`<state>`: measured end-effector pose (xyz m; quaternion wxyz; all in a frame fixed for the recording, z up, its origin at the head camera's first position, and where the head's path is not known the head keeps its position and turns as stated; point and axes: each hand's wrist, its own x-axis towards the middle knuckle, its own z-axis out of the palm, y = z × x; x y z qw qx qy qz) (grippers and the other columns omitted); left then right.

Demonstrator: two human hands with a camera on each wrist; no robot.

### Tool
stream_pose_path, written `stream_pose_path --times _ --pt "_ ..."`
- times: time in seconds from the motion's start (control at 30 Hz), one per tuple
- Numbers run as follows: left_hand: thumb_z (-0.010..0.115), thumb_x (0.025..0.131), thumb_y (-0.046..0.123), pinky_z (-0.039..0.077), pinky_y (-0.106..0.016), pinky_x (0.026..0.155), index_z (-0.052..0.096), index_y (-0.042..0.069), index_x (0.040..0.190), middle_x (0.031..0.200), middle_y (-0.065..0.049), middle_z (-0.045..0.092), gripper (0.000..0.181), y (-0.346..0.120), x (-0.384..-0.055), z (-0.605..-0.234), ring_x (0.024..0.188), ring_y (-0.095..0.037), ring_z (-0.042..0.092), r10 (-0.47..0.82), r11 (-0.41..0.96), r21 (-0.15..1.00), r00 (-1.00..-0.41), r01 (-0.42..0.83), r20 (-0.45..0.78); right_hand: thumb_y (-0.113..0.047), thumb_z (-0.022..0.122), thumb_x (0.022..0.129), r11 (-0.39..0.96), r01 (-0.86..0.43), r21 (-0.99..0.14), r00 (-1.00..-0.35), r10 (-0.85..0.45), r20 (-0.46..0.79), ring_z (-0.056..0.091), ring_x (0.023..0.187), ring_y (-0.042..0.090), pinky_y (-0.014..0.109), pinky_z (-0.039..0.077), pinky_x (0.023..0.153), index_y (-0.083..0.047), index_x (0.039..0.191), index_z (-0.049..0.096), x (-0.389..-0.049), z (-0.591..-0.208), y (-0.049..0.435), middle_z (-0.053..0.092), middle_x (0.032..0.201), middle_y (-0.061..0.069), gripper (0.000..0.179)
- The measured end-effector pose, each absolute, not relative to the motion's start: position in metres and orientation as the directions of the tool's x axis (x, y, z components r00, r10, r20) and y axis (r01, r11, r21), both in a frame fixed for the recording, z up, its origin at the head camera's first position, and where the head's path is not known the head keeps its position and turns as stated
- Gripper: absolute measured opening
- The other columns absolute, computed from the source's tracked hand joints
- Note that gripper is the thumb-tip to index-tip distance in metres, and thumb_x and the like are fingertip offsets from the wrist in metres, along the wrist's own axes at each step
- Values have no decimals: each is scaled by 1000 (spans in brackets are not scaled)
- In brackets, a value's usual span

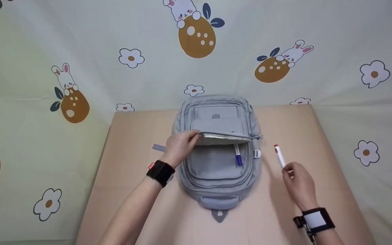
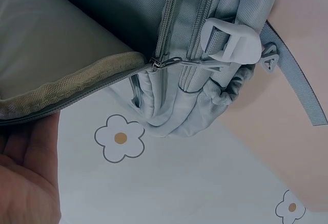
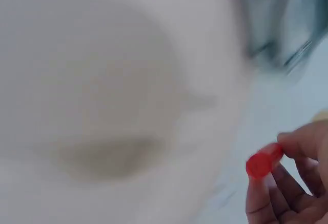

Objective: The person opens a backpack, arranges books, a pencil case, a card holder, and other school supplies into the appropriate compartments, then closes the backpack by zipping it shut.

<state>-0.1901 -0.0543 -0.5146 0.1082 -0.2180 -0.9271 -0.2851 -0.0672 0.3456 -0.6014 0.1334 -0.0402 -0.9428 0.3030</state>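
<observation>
A grey backpack (image 1: 216, 187) lies on the table with its front pocket unzipped. My left hand (image 1: 180, 146) pinches the edge of the pocket flap (image 1: 228, 136) near its left end and holds it raised. Inside the pocket is a white marker with a blue cap (image 1: 239, 160), its upper part hidden behind the flap. To the right of the backpack, my right hand (image 1: 299, 183) holds a white marker with red ends (image 1: 279, 156) between thumb and fingers. The red cap (image 3: 264, 161) points at the camera in the right wrist view.
The backpack rests on a light brown table (image 1: 131, 190). A strap (image 1: 159, 147) sticks out on its left and a white buckle (image 1: 257, 153) sits on its right side. Patterned cloth (image 1: 155, 78) with rabbits and flowers hangs around the table.
</observation>
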Motion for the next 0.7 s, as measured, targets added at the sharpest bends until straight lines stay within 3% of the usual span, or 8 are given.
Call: stream_pose_path --times 0.1,0.2,0.33,0.47,0.7 --pt "65 102 23 59 -38 76 77 14 116 107 -1 77 21 -54 -190 -514 93 -17 73 341 738 489 -882 465 324 3 74 88 782 -181 -597 -952 12 305 65 79 15 30 55 62 -9 101 70 -60 -588 305 66 94 1 18" --pt "65 102 23 59 -37 77 77 14 116 107 0 77 21 -53 -191 -514 93 -17 73 337 741 486 -882 464 329 5 76 86 724 -270 -635 -948 -84 308 64 81 10 27 57 66 -13 101 75 -60 -581 269 66 96 -5 23" --pt "65 102 23 59 -37 75 78 14 116 106 -1 77 21 -53 -191 -513 91 -17 73 335 742 476 -877 471 344 -2 77 88 714 -260 -650 -960 -116 256 64 81 10 27 56 67 -12 102 79 -78 -580 232 69 97 -3 17" --pt "65 102 22 59 -38 73 78 13 116 102 -1 77 21 -51 -191 -511 88 -18 73 343 740 458 -862 492 373 -8 76 91 760 -240 -604 -965 -120 232 66 80 16 34 56 68 -8 102 80 -102 -581 210 72 94 4 12" --pt "65 101 19 58 -38 72 78 13 114 98 0 77 19 -50 -190 -506 85 -17 73 333 741 447 -852 501 404 -7 71 91 799 -252 -546 -964 -161 209 66 76 24 41 55 68 -4 103 80 -133 -579 189 73 91 10 15"
